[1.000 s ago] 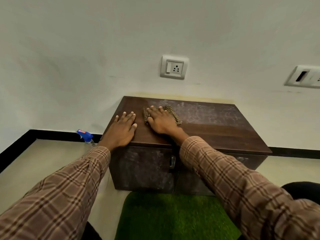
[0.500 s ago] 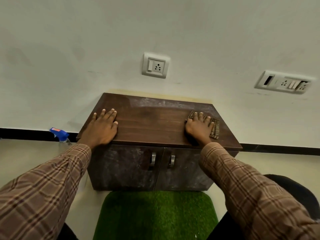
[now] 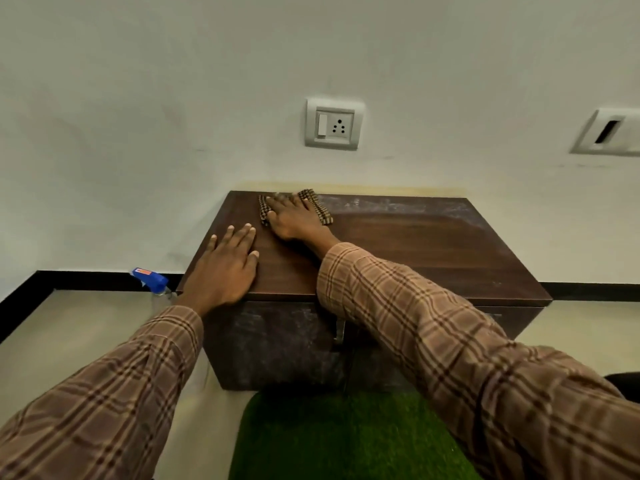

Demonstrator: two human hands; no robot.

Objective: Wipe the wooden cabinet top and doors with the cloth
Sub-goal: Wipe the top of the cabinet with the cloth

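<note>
A low dark wooden cabinet [image 3: 433, 251] stands against the white wall. Its top shows pale dust along the back right edge, and its doors [image 3: 277, 344] look dusty too. My right hand [image 3: 294, 220] lies flat on a brown checked cloth [image 3: 320, 206] at the back left of the top, fingers spread, pressing it down. My left hand [image 3: 225, 268] rests flat on the front left corner of the top, holding nothing. A metal door handle [image 3: 341, 332] shows just below my right sleeve.
A blue spray bottle [image 3: 150, 278] stands on the floor left of the cabinet by the black skirting. A green grass mat [image 3: 346, 438] lies in front. A wall socket [image 3: 334, 123] is above the cabinet, another plate [image 3: 609, 131] at the right.
My right hand has slid the cloth from the right side of the top across to the back left corner. My left hand stays at the front left.
</note>
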